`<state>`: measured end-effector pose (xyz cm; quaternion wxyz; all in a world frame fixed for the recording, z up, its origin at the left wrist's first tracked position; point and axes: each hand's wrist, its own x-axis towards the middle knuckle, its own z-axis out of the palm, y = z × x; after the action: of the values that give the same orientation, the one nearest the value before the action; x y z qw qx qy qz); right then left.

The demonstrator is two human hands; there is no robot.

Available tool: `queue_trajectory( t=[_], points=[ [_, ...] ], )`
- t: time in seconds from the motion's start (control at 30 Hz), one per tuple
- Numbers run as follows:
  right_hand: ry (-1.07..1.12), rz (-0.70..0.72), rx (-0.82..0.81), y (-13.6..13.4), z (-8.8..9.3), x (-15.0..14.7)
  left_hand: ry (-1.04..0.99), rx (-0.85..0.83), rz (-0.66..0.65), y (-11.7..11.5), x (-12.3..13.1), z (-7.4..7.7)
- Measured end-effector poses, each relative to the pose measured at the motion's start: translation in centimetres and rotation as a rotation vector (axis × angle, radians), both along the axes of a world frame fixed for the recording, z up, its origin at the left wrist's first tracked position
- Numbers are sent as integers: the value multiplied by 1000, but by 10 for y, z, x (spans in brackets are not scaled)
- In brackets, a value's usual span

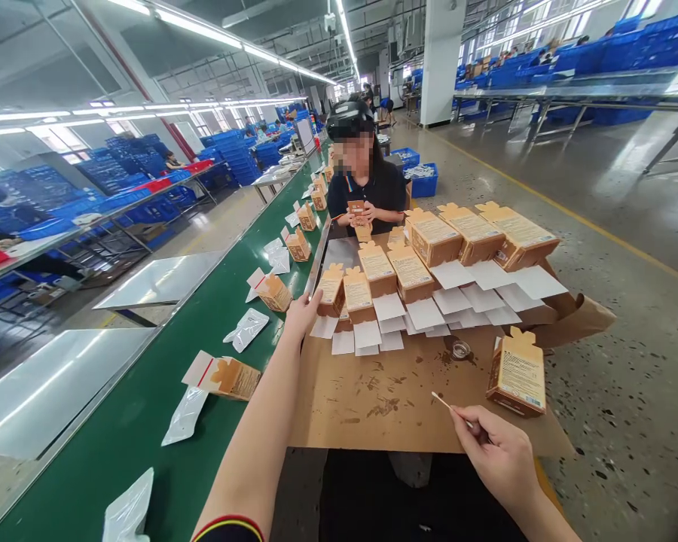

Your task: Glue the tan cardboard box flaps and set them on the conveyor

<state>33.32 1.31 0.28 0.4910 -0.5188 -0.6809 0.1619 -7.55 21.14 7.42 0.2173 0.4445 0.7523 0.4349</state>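
My right hand (494, 448) is closed, pinching a thin cotton swab (444, 402) between thumb and fingers, its white tip pointing up and left over the brown cardboard sheet. My left hand (303, 315) reaches forward to the table's left edge, beside the leftmost small brown carton (331, 289). Its thumb is close to that carton; whether they touch is unclear, and most fingers are hidden. Several similar cartons stand in rows with tabbed tops up and white flaps (367, 333) hanging toward me. A single carton (517, 374) stands apart near my right hand. A small clear dish (461, 349) sits amid wet spots.
Along the left runs a green conveyor belt (175, 331) carrying open cartons (234, 376) and silvery pouches (247, 329). Across the table a person (367, 181) holds a carton (359, 211). Blue bins (422, 179) stand on the floor behind. Crumpled brown paper (579, 320) juts out at the table's right.
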Motion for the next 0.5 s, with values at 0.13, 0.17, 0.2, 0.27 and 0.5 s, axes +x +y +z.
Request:
queue_trajectory(
  t=[0.13,0.17,0.2,0.27,0.5],
  points=[
    [-156,-54,35,20,11,17,-77,-77,32,-5,0,3],
    [-213,-68,14,28,15,23,-87,-72,48,-18,-3,3],
    [-277,-80,-24,37,19,29,-111,-51,67,-34,-5,2],
    [-417,-100,-138,58,29,39,-253,49,102,-74,-9,-5],
    [-841,-94,-545,113,51,44,-863,73,44,-210,30,-66]
  ],
)
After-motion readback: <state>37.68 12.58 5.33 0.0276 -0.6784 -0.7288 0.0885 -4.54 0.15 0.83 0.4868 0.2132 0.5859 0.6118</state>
